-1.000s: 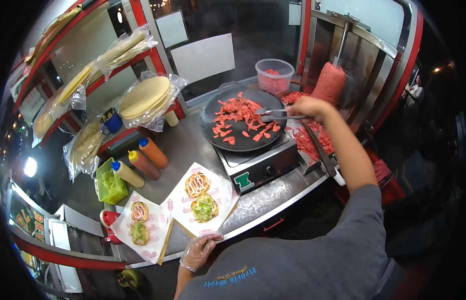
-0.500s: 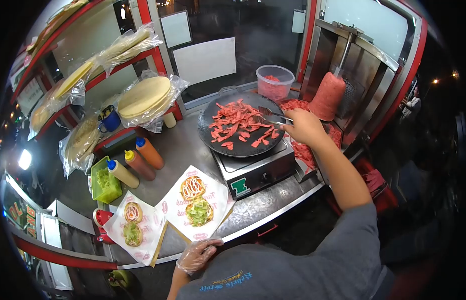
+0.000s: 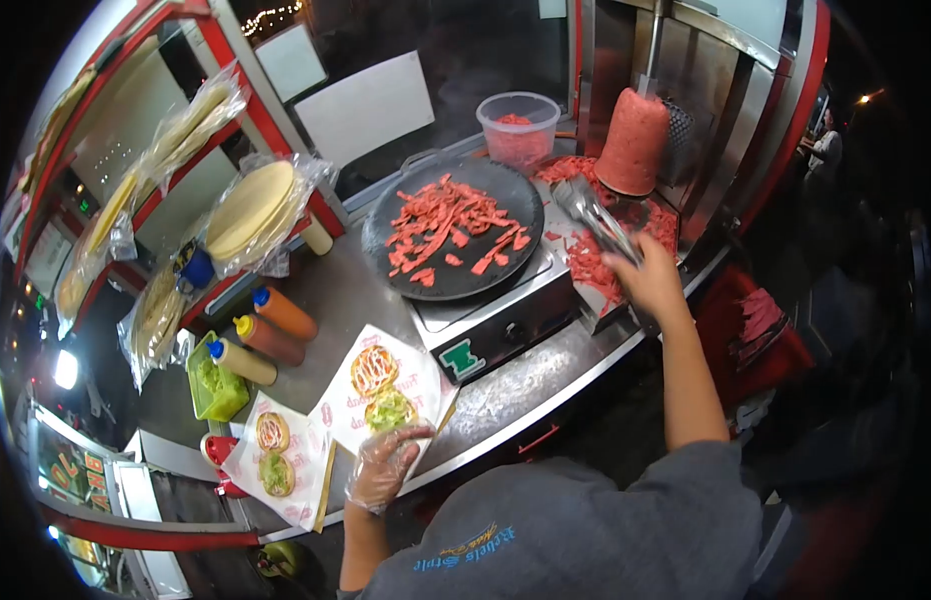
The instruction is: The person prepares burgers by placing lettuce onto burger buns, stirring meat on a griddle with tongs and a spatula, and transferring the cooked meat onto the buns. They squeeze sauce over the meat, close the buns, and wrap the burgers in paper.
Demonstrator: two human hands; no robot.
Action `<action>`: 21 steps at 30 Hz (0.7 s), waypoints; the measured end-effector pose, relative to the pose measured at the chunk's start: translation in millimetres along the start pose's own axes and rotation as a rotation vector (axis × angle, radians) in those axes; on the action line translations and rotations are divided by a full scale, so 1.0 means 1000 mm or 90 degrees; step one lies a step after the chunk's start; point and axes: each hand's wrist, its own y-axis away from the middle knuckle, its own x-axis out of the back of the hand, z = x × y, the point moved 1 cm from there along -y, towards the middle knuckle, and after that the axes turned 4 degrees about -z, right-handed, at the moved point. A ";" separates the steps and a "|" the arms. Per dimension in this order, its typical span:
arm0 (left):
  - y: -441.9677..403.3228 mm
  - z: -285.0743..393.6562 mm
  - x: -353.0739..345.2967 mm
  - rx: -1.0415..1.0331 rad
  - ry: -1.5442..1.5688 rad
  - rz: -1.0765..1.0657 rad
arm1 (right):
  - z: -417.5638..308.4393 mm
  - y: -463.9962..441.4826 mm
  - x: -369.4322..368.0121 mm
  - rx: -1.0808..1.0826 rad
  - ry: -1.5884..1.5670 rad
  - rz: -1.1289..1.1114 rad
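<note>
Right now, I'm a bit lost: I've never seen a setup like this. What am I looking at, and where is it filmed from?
There is no robot here, just a person with a camera worn on the head, looking forward and down. The right hand holds metal tongs above a tray of cut meat. The left hand, in a clear plastic glove, is by a lettuce-topped bun. On the counter are squeeze bottles and a stove bearing a dark griddle with red meat strips.
</note>
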 end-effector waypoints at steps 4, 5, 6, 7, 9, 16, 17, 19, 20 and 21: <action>0.003 -0.017 -0.055 0.127 0.197 -0.034 | 0.066 0.053 0.000 -0.054 0.174 0.020; -0.001 -0.018 -0.067 0.144 0.244 -0.063 | 0.080 0.056 -0.002 -0.053 0.123 0.010; -0.005 -0.017 -0.079 0.164 0.291 -0.092 | 0.094 0.056 -0.006 -0.053 0.073 -0.001; -0.010 -0.013 -0.091 0.185 0.339 -0.118 | 0.107 0.054 -0.010 -0.099 -0.053 -0.056; -0.043 0.003 -0.106 0.179 0.279 -0.208 | 0.113 0.051 -0.020 -0.154 -0.320 -0.117; -0.216 0.059 -0.211 0.258 0.630 -0.254 | 0.064 0.108 -0.063 -0.173 -0.869 0.017; -0.239 0.047 -0.225 0.278 0.685 -0.279 | 0.052 0.116 -0.058 -0.131 -0.872 0.003; -0.259 0.070 -0.234 0.266 0.616 -0.222 | 0.044 0.121 -0.049 -0.012 -0.860 -0.031; -0.260 0.079 -0.233 0.272 0.564 -0.215 | 0.046 0.119 -0.041 -0.013 -0.868 -0.058; -0.254 0.092 -0.227 0.242 0.515 -0.225 | 0.048 0.116 -0.026 -0.014 -0.877 -0.087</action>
